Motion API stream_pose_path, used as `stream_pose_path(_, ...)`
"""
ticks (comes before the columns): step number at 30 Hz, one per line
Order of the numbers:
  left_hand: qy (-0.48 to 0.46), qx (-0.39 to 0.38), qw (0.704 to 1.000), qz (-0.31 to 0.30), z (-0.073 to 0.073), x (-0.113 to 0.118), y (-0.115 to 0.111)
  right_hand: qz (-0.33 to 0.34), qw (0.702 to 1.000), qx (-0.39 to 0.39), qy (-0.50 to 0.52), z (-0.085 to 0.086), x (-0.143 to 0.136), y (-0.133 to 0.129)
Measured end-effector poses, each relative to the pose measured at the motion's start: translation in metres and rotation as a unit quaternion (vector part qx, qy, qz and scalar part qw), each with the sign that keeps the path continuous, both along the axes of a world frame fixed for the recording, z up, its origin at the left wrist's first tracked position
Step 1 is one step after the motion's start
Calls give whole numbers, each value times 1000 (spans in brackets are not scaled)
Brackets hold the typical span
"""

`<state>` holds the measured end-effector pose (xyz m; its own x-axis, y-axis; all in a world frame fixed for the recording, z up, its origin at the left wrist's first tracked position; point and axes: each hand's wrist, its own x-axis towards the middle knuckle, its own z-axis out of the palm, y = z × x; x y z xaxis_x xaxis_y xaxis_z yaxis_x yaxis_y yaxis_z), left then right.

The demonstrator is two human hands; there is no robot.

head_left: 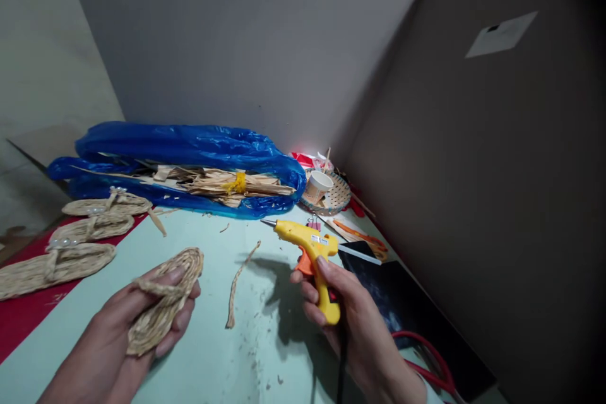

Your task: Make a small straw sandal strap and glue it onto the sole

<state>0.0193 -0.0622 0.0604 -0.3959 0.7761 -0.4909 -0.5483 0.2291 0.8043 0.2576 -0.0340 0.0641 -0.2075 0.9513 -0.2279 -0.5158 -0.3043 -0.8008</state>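
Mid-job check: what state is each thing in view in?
Left hand: holding woven sandal
Right hand: holding glue gun
Woven sandal: strap attached
Glue gun: glue stick inserted, heat unclear
Blue bag: open
Straw bundle: tied
Braided strip: loose on table
Sandals at left: laid out
White cup: in basket

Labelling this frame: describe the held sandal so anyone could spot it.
Start at the pale green table, then go to the left hand above its near side. The woven sandal is in that hand; unlike the three sandals lying farther left, it is held.
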Motion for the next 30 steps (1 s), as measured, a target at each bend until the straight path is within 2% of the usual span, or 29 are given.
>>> stream_pose_path(4,55,57,995,-60,-6,-8,6,-21,999,-32,-2,-14,-1,7)
stream_pose_path(8,55,59,993,-83,-5,-13,6,-35,997,-36,-56,-26,-2,12)
stream_pose_path(12,59,68,991,-99,2,-10,2,-13,985,10,-172,-20,0,11)
stream_pose_path(14,59,70,990,-106,7,-6,1,16,964,47,-262,-12,8,7)
stream_pose_path(16,58,71,989,-115,10,-2,-1,50,920,90,-378,-1,20,1)
stream_pose_path(19,57,71,987,-131,11,1,-3,65,807,156,-566,13,33,-8)
stream_pose_path(21,52,63,986,-144,11,2,-5,73,726,192,-657,19,26,-12)
stream_pose_path(23,47,59,985,-157,11,1,-7,109,662,231,-705,21,4,-13)
stream_pose_path(25,51,64,984,-159,12,1,-7,158,617,272,-721,20,-26,-10)
stream_pose_path(27,58,68,984,-155,13,1,-6,175,587,294,-734,16,-55,-5)
stream_pose_path(30,68,68,986,-133,14,3,-4,188,569,313,-736,7,-78,0)
